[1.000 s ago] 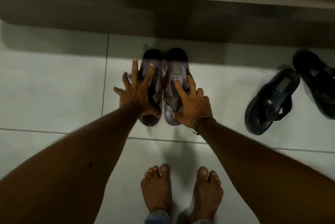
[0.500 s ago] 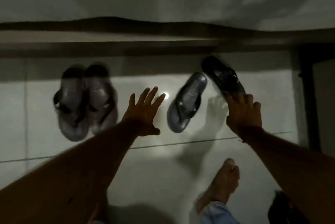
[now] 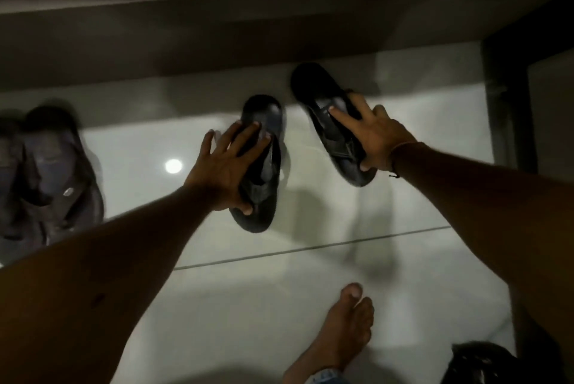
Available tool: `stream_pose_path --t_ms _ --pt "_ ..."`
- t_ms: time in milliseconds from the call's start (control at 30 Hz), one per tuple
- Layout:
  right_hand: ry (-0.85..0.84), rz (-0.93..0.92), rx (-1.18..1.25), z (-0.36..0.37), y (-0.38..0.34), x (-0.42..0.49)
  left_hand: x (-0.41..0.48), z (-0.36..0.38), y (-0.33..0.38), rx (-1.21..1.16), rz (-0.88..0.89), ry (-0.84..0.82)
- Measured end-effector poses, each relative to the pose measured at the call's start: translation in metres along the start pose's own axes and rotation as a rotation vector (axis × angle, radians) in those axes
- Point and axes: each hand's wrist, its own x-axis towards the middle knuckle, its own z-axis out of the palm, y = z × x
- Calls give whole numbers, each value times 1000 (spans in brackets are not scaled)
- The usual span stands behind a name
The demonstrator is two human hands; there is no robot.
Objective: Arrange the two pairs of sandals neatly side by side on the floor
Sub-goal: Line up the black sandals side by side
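Two black sandals lie apart on the white tiled floor. My left hand (image 3: 228,166) grips the left black sandal (image 3: 264,185) from its left side, fingers spread over the strap and thumb at the heel. My right hand (image 3: 374,132) grips the right black sandal (image 3: 323,107), which is angled with its toe up-left; my fingers lie across its strap. The brown pair of sandals (image 3: 46,172) sits side by side at the far left, blurred.
A dark low ledge or step (image 3: 186,42) runs along the back behind the sandals. A dark post (image 3: 509,104) stands at the right. My bare foot (image 3: 341,331) is at the bottom, and a black bag-like object (image 3: 484,365) lies at the bottom right.
My hands left the brown pair and the view swung right. My left hand went onto the left black sandal, and my right hand closed on the right black sandal.
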Motion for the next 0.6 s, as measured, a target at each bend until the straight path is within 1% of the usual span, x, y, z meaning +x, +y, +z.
stream_pose_path --t_ms 100,167,367,600 --pt "60 101 151 17 -1 -12 11 -3 24 -154 -150 71" --pt "73 134 192 25 -5 -20 23 -6 40 -195 -175 104" --pt "82 157 254 38 -21 -30 45 -6 60 -146 -57 82" --pt "84 170 222 41 -31 -33 48 1 64 -150 -77 97"
